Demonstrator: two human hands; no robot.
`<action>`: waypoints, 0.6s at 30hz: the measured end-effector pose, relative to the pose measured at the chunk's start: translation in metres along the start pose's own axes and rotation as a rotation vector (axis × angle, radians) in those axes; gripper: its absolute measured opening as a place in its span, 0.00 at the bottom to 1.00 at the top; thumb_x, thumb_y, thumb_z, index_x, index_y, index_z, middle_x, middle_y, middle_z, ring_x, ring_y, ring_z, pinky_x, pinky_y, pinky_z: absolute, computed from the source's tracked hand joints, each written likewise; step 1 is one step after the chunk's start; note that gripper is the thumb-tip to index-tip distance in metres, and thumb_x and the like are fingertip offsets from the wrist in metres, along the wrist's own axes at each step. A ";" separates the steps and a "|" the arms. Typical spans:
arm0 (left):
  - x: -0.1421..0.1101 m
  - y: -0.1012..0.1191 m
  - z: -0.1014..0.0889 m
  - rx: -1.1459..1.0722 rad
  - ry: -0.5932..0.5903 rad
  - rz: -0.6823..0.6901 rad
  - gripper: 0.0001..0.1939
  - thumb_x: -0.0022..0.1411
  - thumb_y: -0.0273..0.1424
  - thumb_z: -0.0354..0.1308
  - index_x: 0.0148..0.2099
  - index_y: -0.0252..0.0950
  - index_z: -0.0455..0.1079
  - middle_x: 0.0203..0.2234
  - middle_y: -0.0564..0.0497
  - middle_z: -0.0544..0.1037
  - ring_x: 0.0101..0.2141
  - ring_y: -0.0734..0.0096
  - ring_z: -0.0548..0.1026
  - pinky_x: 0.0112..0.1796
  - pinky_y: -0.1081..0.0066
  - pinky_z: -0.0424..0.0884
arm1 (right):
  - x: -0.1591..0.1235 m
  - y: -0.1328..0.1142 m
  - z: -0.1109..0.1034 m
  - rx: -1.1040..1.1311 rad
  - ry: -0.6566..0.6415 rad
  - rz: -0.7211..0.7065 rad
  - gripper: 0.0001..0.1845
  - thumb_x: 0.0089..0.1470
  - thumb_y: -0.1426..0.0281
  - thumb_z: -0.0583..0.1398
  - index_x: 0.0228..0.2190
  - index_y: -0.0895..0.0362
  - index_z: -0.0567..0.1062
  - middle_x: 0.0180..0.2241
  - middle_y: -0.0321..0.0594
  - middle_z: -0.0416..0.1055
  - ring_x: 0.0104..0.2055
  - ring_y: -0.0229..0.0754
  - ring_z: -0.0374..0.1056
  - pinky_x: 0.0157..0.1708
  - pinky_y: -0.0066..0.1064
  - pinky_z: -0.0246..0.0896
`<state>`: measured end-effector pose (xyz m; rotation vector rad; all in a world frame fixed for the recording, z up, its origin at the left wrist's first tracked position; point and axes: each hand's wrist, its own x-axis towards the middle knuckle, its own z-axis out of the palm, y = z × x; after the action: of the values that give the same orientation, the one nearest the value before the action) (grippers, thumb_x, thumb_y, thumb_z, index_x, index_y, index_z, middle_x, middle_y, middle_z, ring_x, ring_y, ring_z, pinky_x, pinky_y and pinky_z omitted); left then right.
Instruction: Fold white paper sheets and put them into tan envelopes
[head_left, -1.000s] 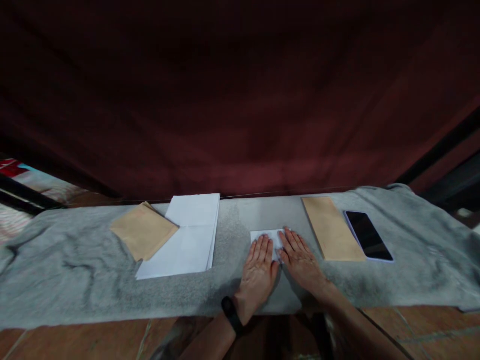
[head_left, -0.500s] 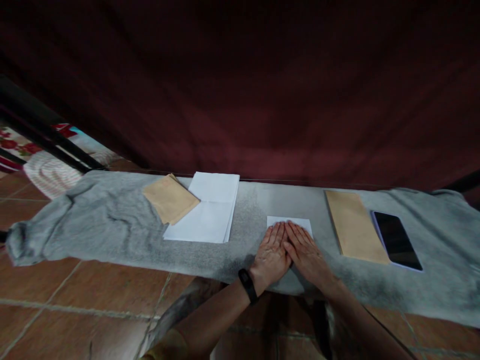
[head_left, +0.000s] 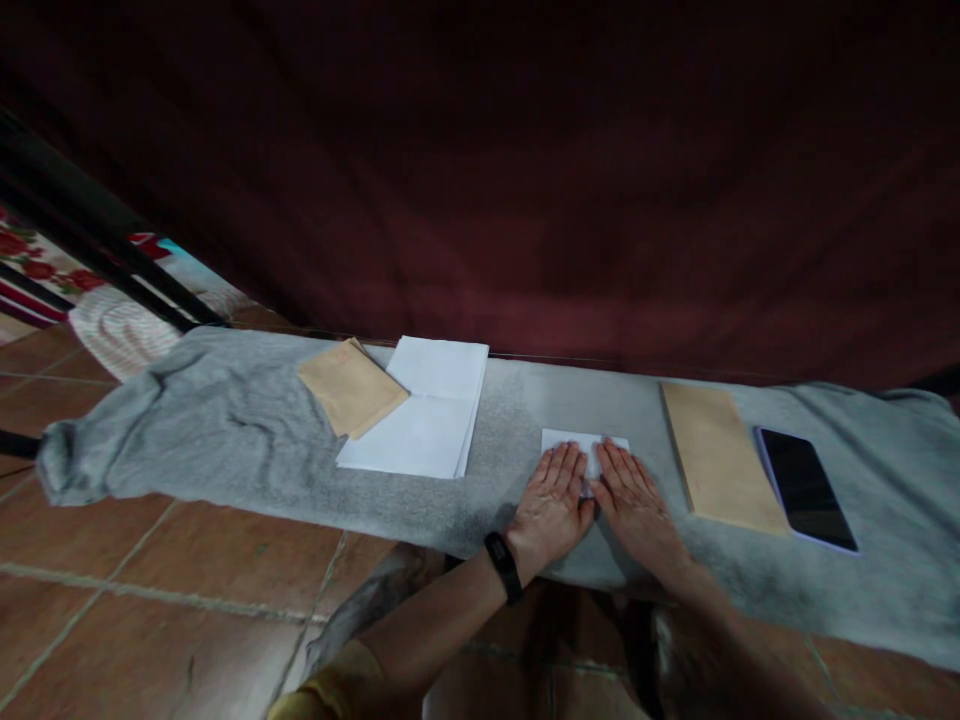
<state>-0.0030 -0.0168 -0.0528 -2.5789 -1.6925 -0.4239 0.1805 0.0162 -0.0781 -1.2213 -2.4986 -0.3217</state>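
A small piece of white paper [head_left: 591,460], apparently folded, lies flat on the grey cloth. My left hand [head_left: 553,500], with a black band on its wrist, rests palm down on the paper's left part, fingers stretched out. Over its right part lies my right hand [head_left: 630,500], also flat with straight fingers. A narrow strip of the paper shows between the hands and along its far edge; the rest is hidden under them.
Left of my hands lie larger white sheets [head_left: 412,435] with brown envelopes [head_left: 352,390] overlapping them. To the right are a stack of brown envelopes [head_left: 724,460] and a phone [head_left: 806,490]. Grey cloth [head_left: 225,420] covers the narrow surface; a dark red curtain [head_left: 480,220] hangs behind.
My hands have slid apart, left hand to the left and right hand to the right, baring the paper's middle. The whole view has shifted slightly.
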 end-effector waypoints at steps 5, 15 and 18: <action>0.000 0.000 -0.003 0.000 -0.019 -0.011 0.33 0.73 0.43 0.44 0.72 0.27 0.51 0.71 0.38 0.53 0.71 0.56 0.48 0.68 0.54 0.46 | -0.006 0.008 -0.002 0.013 -0.010 0.013 0.30 0.70 0.68 0.49 0.70 0.57 0.51 0.70 0.48 0.50 0.72 0.52 0.47 0.67 0.52 0.49; 0.006 -0.020 -0.005 0.025 -0.010 -0.139 0.34 0.74 0.45 0.42 0.71 0.26 0.52 0.70 0.37 0.55 0.70 0.57 0.52 0.67 0.54 0.53 | -0.001 0.002 -0.003 0.009 0.035 0.146 0.33 0.70 0.61 0.48 0.70 0.61 0.49 0.69 0.51 0.53 0.69 0.51 0.54 0.66 0.47 0.52; 0.009 -0.030 -0.006 0.070 -0.028 -0.201 0.33 0.75 0.44 0.40 0.71 0.25 0.53 0.69 0.37 0.56 0.69 0.56 0.53 0.66 0.52 0.54 | 0.001 0.000 -0.004 0.008 0.030 0.171 0.33 0.70 0.60 0.48 0.69 0.61 0.52 0.68 0.51 0.55 0.68 0.50 0.55 0.66 0.46 0.51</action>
<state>-0.0278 0.0020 -0.0481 -2.3871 -1.9479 -0.3289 0.1809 0.0153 -0.0741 -1.4052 -2.3476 -0.2839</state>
